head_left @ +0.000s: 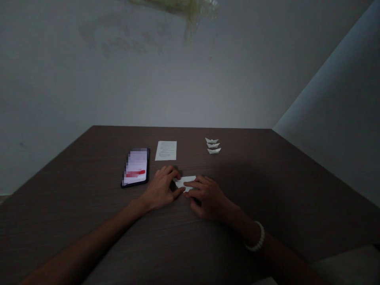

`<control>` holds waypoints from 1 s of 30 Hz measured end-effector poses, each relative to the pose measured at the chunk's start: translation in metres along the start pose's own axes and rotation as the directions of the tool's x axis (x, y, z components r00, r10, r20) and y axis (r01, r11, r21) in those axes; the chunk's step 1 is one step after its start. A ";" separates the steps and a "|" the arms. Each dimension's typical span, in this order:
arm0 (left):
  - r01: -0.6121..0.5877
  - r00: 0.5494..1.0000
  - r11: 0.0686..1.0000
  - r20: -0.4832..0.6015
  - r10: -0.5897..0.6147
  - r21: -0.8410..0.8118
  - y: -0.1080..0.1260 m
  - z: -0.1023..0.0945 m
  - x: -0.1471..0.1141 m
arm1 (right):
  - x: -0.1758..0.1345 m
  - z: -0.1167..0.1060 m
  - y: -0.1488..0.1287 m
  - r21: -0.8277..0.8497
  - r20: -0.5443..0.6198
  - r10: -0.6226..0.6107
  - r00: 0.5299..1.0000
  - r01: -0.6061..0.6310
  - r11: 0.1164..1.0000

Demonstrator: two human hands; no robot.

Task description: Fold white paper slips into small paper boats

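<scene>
Held a small, white, folded piece of paper [186, 179] on the dark brown wood-grain table [89, 170].
Gripped its left end between thumb and curled fingers of the left hand [160, 187]; laid bent fingers of the right hand [210, 198] across its right part; could not tell about any pinch there.
</scene>
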State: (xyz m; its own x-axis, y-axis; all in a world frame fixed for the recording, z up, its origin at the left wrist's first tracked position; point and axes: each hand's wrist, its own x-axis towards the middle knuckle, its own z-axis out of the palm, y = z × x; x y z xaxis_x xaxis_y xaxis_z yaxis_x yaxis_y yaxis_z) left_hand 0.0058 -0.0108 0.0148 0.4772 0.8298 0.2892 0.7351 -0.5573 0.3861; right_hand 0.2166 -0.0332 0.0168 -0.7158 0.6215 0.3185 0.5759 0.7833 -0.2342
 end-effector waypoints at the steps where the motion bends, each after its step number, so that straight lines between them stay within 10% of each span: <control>1: 0.000 1.000 1.000 -0.001 0.000 0.007 0.000 0.000 0.000 | 0.000 0.001 0.001 0.001 0.000 0.000 1.000 0.000 1.000; 30: -0.013 0.996 0.979 -0.089 -0.005 -0.205 -0.013 0.004 0.001 | -0.001 0.003 0.002 0.042 -0.006 0.020 1.000 -0.020 0.999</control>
State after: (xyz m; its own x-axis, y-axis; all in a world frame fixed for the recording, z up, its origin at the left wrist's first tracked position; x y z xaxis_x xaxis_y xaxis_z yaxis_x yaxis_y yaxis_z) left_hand -0.0007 -0.0025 0.0067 0.4284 0.8269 0.3642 0.6142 -0.5622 0.5538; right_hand 0.2171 -0.0324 0.0131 -0.7020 0.6367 0.3189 0.5726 0.7710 -0.2789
